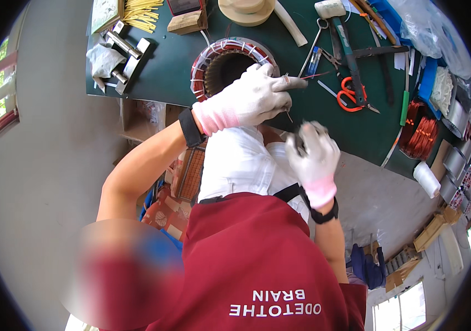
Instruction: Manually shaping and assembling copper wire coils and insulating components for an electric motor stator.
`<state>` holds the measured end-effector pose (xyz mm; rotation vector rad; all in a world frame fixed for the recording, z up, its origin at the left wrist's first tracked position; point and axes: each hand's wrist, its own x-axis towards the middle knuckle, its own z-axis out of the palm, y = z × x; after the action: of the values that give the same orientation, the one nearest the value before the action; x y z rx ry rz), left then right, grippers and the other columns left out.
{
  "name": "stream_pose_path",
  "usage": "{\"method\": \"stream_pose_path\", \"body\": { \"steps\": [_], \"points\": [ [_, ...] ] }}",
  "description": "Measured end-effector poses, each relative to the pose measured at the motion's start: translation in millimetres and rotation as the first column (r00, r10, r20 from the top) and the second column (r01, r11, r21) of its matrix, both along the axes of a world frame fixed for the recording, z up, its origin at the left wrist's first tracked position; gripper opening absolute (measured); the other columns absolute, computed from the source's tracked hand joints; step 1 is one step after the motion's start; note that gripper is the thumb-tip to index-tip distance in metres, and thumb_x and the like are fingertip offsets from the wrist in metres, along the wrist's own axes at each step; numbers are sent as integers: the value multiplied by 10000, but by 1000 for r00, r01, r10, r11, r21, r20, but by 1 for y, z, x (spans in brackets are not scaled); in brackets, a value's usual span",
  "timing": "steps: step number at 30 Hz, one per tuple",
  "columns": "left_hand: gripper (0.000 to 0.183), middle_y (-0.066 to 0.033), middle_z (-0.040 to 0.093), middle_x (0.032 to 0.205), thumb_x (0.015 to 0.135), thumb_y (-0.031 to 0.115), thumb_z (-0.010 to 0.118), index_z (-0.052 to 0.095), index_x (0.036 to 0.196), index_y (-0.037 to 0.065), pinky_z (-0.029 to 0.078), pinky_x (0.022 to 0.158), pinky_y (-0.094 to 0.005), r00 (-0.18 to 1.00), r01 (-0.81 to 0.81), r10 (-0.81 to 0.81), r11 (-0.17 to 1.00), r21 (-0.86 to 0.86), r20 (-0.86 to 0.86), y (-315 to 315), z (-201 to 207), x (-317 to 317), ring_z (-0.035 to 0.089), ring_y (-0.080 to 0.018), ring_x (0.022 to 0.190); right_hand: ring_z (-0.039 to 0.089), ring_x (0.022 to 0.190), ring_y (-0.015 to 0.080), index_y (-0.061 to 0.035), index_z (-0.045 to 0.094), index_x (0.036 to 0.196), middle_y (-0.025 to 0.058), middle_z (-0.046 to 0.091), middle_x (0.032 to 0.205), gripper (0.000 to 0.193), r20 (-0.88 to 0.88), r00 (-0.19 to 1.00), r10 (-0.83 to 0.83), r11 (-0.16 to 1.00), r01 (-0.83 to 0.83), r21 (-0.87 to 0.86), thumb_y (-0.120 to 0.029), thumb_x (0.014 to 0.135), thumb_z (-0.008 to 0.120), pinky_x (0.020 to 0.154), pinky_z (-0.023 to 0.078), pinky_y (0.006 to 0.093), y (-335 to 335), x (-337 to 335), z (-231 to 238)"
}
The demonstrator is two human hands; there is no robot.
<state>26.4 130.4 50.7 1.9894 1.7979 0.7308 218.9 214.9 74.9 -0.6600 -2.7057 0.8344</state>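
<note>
Up in the upper left corner of the frame a flat pale card or booklet [104, 13] lay on the dark green table [163, 71], with a bundle of yellow sticks [143, 15] just beside it, and clear plastic bags [427, 25] were heaped at the upper right; none of their markings could be made out. At the upper middle sat the motor stator [225, 65] — a round iron ring with a dark toothed bore, wrapped in reddish copper windings bound with white lacing. The left hand [252, 98], in a white knit glove with a pink cuff, rested closed over the stator's lower right edge, its forefinger stretched out to the right and a thin needle or wire [289, 116] pinched below it. The right hand [314, 154], gloved alike and blurred, was curled shut near the table's front edge, below and right of the left; what it gripped I could not tell. To the right of the stator lay red-handled scissors [348, 94], a mallet [341, 27] and dark pliers — further right, a coil of copper wire [419, 131] and a white roll [426, 180]. A metal bracket [126, 55] lay at the left.
</note>
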Motion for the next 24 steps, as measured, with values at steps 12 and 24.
{"method": "stream_pose_path", "body": {
  "steps": [12,24],
  "points": [
    [121,36,533,1322,709,157,682,653,826,167,392,714,-380,999,44,-45,998,55,12,3,0,-3,470,-242,770,566,622,335,-28,524,857,132,553,719,222,-8,994,-109,897,95,-433,-92,729,694,557,461,408,0,-5,-5],
    [93,49,556,1288,715,144,690,652,797,163,376,746,-385,999,22,-23,1000,17,40,2,0,-2,470,-236,779,319,675,53,-76,391,770,-50,324,708,222,72,980,-184,221,113,-969,-159,839,585,600,317,226,12,3,-21]
  ]
}}
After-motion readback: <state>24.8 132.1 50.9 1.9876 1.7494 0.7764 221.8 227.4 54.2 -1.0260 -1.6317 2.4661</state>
